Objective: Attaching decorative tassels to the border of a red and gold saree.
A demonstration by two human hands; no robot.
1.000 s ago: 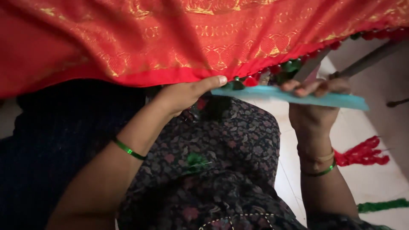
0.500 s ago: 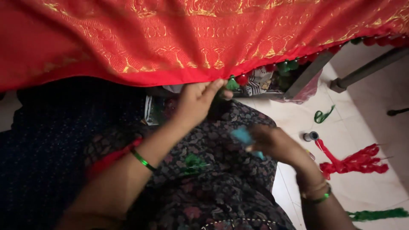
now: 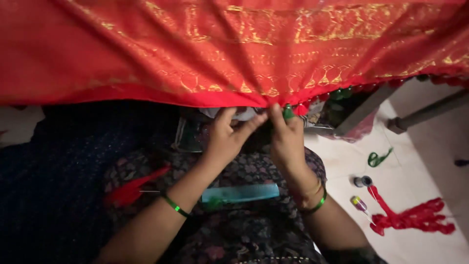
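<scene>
Fingers (image 3: 254, 122) now off the comb (image 3: 240, 193), both hands at red cloth (image 3: 234, 54) hem.

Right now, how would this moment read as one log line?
left hand: pinching red fabric hem | right hand: at hem beside green tassel | blue comb: on lap | red thread bundle: floor

floor (image 3: 415, 186): pale, glossy | metal legs (image 3: 425, 115): grey, slanting | light: dim

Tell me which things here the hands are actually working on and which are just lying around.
In use:
- left hand and right hand, both pinching the red cloth's hem
- green tassel at the right fingertips

Lying about:
- blue comb on the lap
- red thread bundle, green thread and two spools on the floor
</scene>
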